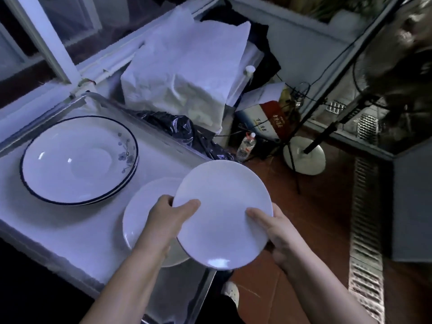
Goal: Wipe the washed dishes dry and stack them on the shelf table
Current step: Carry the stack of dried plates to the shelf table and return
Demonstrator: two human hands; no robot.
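White plate is held tilted over the counter's right edge. The left hand and right hand pinch opposite rims, thumbs on top and fingers hidden beneath. A second white plate lies flat below. Blue-rimmed floral dishes sit nested towards the far-left corner.

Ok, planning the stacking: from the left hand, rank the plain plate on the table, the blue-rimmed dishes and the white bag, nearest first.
1. Plain plate, directly beneath the left hand gripping the raised plate.
2. Blue-rimmed dishes, farther left on the table.
3. White bag, at the back, past the table.
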